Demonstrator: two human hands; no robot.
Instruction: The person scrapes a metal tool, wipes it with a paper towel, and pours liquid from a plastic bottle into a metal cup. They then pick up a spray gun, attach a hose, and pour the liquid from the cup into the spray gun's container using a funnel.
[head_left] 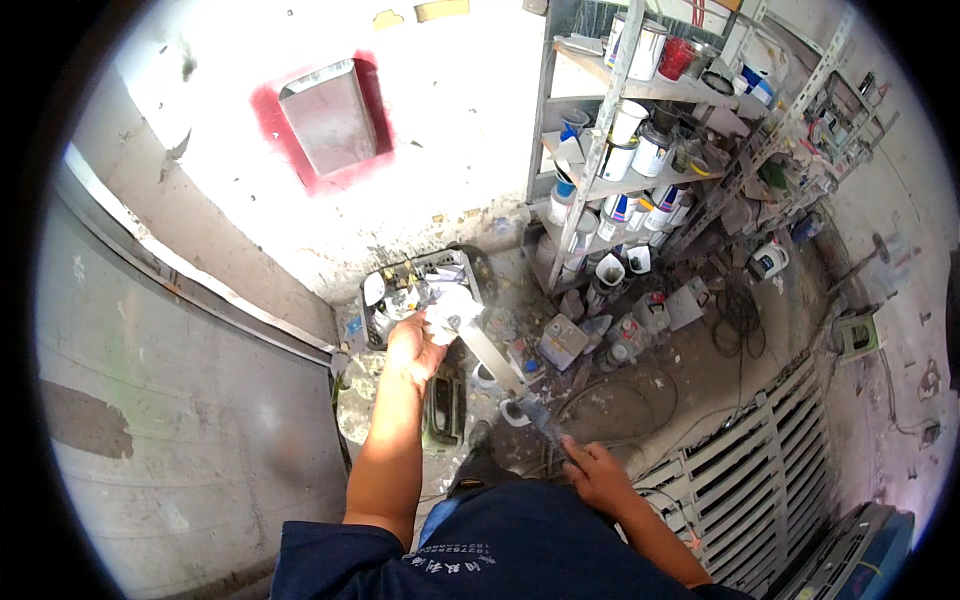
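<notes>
The long flat strip (495,362) lies between the hands, its axis slanting from a glare-washed white item (457,307), which the left hand (411,350) appears to pinch with closed fingers, down rightward to a blurred near end gripped by the right hand's (602,478) curled fingers.

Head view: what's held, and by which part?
Right hand holds a long flat tool by its near end; the left hand, a white thing, seemingly by its edge.

Brt wht wall (450,140), dirty flr (700,380)
</notes>
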